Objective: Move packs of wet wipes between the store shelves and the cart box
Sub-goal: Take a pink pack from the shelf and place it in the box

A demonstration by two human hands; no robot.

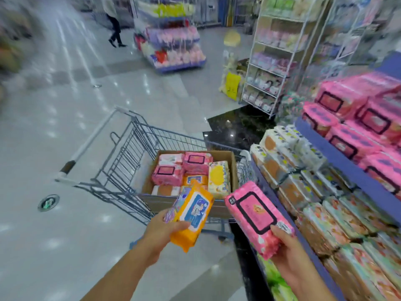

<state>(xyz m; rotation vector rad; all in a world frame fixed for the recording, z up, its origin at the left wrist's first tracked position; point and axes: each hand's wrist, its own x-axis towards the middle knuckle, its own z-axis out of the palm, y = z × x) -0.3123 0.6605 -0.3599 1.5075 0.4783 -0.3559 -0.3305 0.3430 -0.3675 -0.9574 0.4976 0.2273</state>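
My left hand (pixel 160 230) grips an orange pack of wet wipes (pixel 192 216) with a blue and white label, held just in front of the cart's near end. My right hand (pixel 286 246) grips a pink pack of wet wipes (pixel 256 216) with a black-framed lid, beside the shelf edge. A cardboard box (pixel 233 168) sits inside the grey wire cart (pixel 121 161) and holds several pink, orange and yellow packs. The store shelves (pixel 329 148) to the right carry rows of pink packs on top and white and patterned packs below.
A white wire rack (pixel 271 61) with goods stands beyond the shelves. A blue display stand (pixel 173 46) is farther down the aisle, where a person (pixel 114 25) walks. A round floor marker (pixel 48 203) lies to the left of the cart.
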